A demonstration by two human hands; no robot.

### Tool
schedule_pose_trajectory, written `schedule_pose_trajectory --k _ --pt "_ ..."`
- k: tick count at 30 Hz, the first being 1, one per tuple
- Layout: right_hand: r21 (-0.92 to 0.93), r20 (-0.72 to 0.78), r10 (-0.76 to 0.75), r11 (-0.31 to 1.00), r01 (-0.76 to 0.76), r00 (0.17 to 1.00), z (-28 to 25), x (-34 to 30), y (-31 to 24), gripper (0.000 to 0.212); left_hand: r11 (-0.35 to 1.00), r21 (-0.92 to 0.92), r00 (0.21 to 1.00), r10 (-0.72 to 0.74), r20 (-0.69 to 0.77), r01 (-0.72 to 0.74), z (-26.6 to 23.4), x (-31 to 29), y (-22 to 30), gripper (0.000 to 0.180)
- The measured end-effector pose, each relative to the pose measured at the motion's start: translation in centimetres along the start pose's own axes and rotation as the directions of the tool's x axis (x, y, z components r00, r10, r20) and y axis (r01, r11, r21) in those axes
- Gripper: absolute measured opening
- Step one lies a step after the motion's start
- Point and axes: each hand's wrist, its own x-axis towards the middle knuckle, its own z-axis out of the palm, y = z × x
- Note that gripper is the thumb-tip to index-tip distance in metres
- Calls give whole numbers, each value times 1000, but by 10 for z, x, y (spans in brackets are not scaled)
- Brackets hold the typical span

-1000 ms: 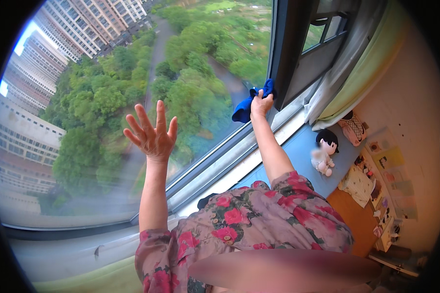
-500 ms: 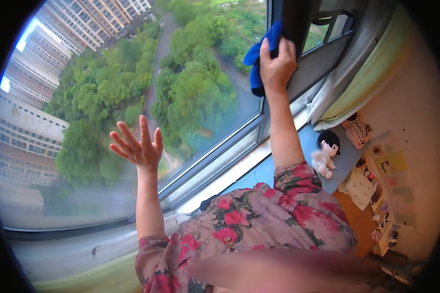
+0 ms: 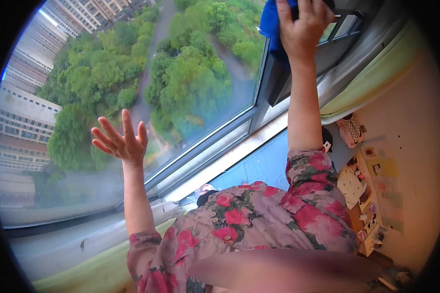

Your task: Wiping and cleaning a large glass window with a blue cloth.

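Note:
A large window pane (image 3: pixel 195 141) fills the left half of the view, with trees and tall buildings beyond it. My left hand (image 3: pixel 124 141) is raised before the glass, fingers spread, holding nothing; whether its palm touches the pane I cannot tell. High up at the frame's edge, my right hand (image 3: pixel 305 31) grips a bunched blue cloth (image 3: pixel 275 34) beside the dark window frame (image 3: pixel 274 78). The top of the cloth is cut off by the picture's edge.
An opened window sash (image 3: pixel 335 49) stands right of my hand, with white and green curtains (image 3: pixel 376 83) next to it. Below run a pale sill (image 3: pixel 210 171) and a blue surface (image 3: pixel 259 166). A cluttered desk (image 3: pixel 359 224) lies at the lower right.
My right hand has moved upward and to the right with the blue cloth. The left hand has shifted slightly left and up, still spread. My right arm now covers most of the doll.

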Motion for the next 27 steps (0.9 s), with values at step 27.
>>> schedule_pose_trajectory --k 27 --pt "264 594 730 -573 -776 -337 61 -384 -4 29 1000 2 1000 -10 -10 10 6 0 -2 53"
